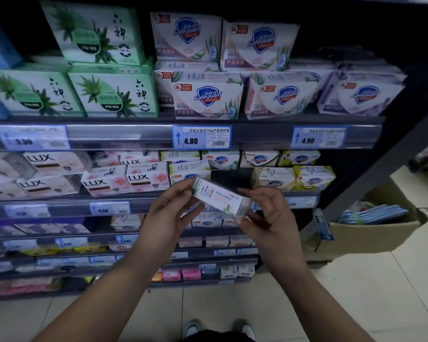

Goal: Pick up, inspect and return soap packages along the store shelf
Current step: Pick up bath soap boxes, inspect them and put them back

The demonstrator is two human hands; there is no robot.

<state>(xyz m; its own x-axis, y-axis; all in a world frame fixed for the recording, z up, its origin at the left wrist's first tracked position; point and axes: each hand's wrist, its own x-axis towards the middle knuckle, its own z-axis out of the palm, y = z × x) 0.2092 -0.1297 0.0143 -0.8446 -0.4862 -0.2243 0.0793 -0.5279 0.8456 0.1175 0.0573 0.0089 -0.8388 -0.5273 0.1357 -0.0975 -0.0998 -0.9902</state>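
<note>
One soap package (218, 199), two hands.

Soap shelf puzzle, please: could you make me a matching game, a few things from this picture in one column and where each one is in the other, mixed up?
Things:
1. white soap box
2. green aloe boxes
3. LUX boxes
4. cardboard carton

Places:
A. on the floor, right of the shelves
B. top shelf, left part
C. held between the left hand and right hand
D. second shelf, left of the gap

Pairs: 1-C, 2-B, 3-D, 4-A
</note>
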